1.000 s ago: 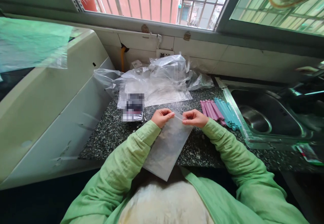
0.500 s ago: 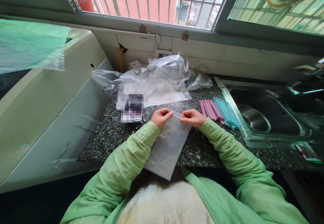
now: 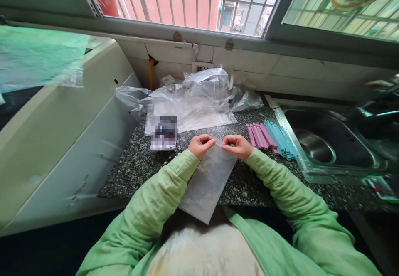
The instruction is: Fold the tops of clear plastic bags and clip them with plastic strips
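A frosted, translucent plastic bag (image 3: 208,180) hangs slantwise over the counter's front edge, its lower corner near my body. My left hand (image 3: 202,146) pinches the bag's top edge between thumb and fingers. A short way to the right, my right hand (image 3: 237,146) grips the same edge. Just right of that hand lie a row of pink strips (image 3: 261,136) and a row of light blue strips (image 3: 280,139). Beyond my left hand sits a small packet (image 3: 163,134) with a blurred-out face. Whether the bag's mouth is parted I cannot tell.
Crumpled clear plastic (image 3: 202,97) and flat bags are piled at the back of the speckled counter (image 3: 124,176). A steel sink (image 3: 299,172) is set in at the right, with a small packet (image 3: 382,188) near its front corner. A pale appliance (image 3: 102,64) stands left.
Both hands stay pinched on the bag's top edge, the left a touch nearer the right. The whole view has shifted slightly.
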A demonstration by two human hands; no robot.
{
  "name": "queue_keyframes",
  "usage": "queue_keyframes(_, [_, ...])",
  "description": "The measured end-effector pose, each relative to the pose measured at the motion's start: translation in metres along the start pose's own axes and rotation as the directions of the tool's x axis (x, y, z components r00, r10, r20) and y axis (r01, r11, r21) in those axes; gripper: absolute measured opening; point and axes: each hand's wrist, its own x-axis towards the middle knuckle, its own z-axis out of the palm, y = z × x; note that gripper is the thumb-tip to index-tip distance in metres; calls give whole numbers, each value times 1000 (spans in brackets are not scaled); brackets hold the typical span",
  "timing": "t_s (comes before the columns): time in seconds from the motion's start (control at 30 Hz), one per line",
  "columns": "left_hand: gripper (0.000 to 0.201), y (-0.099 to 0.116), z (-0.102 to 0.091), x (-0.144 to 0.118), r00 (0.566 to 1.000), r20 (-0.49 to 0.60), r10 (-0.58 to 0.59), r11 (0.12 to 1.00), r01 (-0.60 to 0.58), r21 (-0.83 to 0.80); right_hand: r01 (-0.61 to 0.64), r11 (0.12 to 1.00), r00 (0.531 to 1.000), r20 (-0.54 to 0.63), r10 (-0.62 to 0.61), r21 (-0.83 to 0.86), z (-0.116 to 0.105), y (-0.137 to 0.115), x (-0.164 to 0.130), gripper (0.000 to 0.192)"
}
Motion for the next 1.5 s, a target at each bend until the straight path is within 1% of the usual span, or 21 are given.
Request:
queue_keyframes(0.07, [28, -1, 0, 0, 1000, 4, -1, 1000, 1, 4, 14, 1000, 1000, -2, -14, -23, 0, 1, 0, 30])
queue_keyframes(0.23, [30, -2, 0, 1, 999, 16, -41, 998, 40, 46, -38, 999, 998, 39, 39, -22, -2, 4, 0, 32])
queue_keyframes(0.37, [30, -2, 0, 1, 995, 57, -78, 996, 75, 48, -54, 998, 999, -4, 54, -21, -6, 3, -1, 34])
queue_keyframes(0.47, [26, -2, -1, 1, 996, 72, -51, 997, 47, 54, -64, 998, 998, -22, 64, -6, -8, 2, -2, 36])
queue_keyframes(0.67, [21, -3, -3, 0, 997, 71, 4, 994, -12, 111, -104, 994, 994, 45, 105, -19, -11, 1, 0, 38])
queue_keyframes(0.77, [20, -2, -2, -2, 997, 77, 21, 991, -31, 132, -119, 993, 992, 39, 120, -19, -11, 0, 1, 38])
queue_keyframes(0.87, [19, -2, -1, -2, 994, 108, 26, 989, -41, 143, -110, 994, 993, 35, 111, -24, -9, -1, 1, 36])
queue_keyframes(0.93, [19, -3, 0, -2, 993, 115, 19, 988, -36, 149, -84, 996, 995, 42, 85, -36, -7, -1, 1, 35])
queue_keyframes(1.1, [21, -6, 2, -2, 995, 97, 8, 982, -27, 189, -10, 996, 1000, 11, 11, -88, -8, 0, 1, 31])
queue_keyframes(1.3, [25, -10, 6, -3, 997, 60, 38, 965, -52, 256, -31, 993, 999, -23, 29, -112, -13, 3, 1, 30])
queue_keyframes(1.4, [31, -11, 6, -4, 997, 61, 48, 963, -63, 263, -44, 992, 998, -57, 38, -116, -17, 2, 0, 31])
queue_keyframes(1.5, [32, -10, 6, -4, 996, 75, 44, 965, -62, 256, -47, 993, 995, -96, 37, -108, -22, 2, -1, 31])
